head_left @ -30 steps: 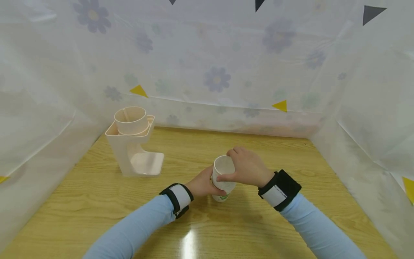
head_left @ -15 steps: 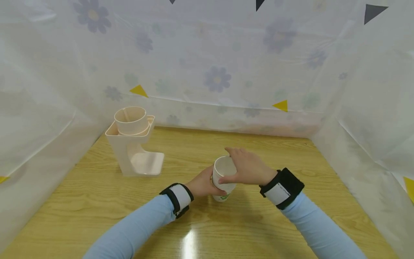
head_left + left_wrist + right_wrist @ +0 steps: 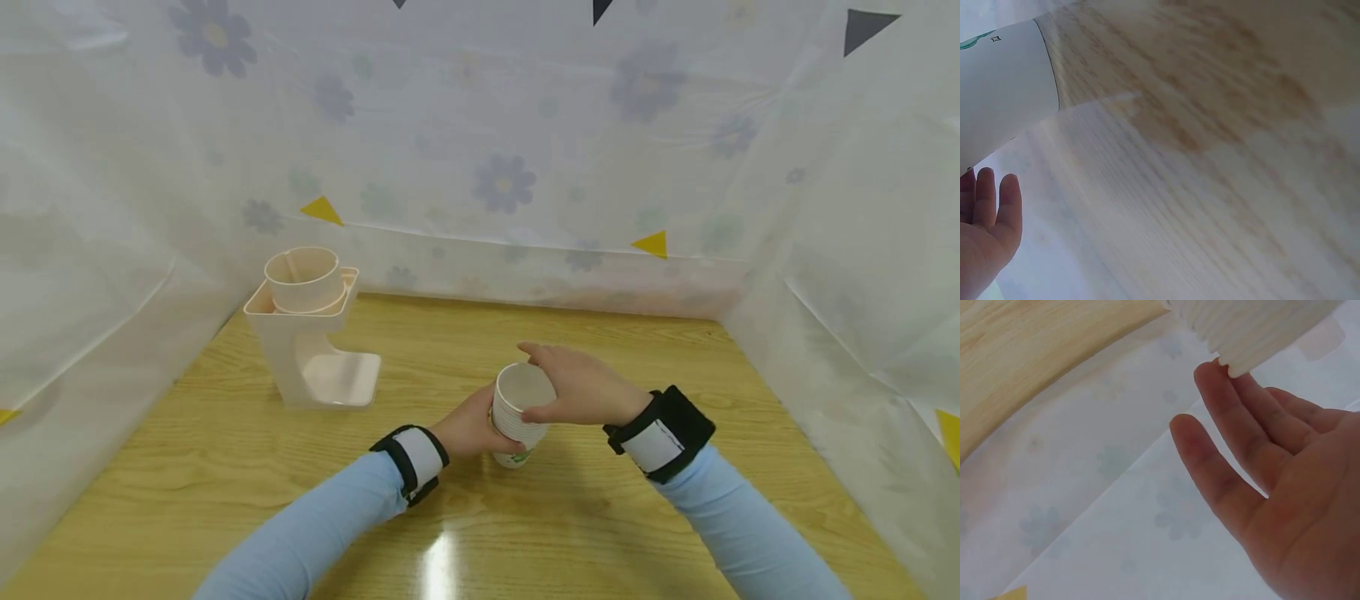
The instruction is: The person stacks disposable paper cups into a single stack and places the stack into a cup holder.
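In the head view my left hand (image 3: 476,425) grips the lower part of a stack of white paper cups (image 3: 512,414), from the left with the thumb across the front. The stack leans slightly, mouth up, its rims nested close together. Green print marks the bottom cup (image 3: 1007,81) in the left wrist view. My right hand (image 3: 588,387) is at the top of the stack, thumb on the near side of the rims and fingers reaching past the far side. In the right wrist view its fingers are nearly straight, and a fingertip (image 3: 1213,372) touches the rims.
A cream plastic holder (image 3: 288,358) with a round cup (image 3: 306,287) in its top stands at the back left of the wooden table (image 3: 225,467). Flower-patterned translucent sheeting (image 3: 450,150) encloses the back and sides.
My right hand has slid a little to the right, its thumb shifting right along the rims and its fingers straightening. More of the rims shows. My left hand has stayed put.
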A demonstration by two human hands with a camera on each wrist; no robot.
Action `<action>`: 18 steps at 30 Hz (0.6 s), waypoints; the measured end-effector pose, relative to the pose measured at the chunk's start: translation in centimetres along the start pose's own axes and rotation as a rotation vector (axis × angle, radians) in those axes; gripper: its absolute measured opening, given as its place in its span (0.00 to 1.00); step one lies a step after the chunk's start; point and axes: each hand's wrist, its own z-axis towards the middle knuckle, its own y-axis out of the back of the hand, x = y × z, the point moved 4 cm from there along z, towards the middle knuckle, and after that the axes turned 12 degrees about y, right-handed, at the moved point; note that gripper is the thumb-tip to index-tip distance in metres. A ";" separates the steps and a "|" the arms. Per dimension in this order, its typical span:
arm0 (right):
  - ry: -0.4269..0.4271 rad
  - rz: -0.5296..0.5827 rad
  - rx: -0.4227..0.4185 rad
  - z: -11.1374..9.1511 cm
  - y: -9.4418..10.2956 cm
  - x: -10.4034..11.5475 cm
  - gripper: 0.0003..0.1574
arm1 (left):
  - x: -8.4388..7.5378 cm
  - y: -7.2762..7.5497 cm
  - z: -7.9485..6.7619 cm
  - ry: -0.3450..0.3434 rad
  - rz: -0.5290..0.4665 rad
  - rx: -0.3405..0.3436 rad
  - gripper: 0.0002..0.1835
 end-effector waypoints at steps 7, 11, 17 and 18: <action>-0.011 -0.007 -0.007 0.0 0.0 0.0 0.54 | 1.2 -0.1 0.8 -0.007 0.000 0.014 0.45; -0.006 0.008 -0.017 -0.1 -0.1 -0.1 0.53 | 1.2 -0.1 0.9 -0.020 -0.008 0.011 0.46; -0.041 0.085 -0.083 -0.8 -0.7 -1.2 0.54 | 1.2 -0.2 0.9 -0.018 -0.011 0.003 0.46; -0.053 0.102 -0.100 -0.9 -0.8 -1.5 0.54 | 1.3 -0.2 0.9 -0.012 -0.007 -0.002 0.46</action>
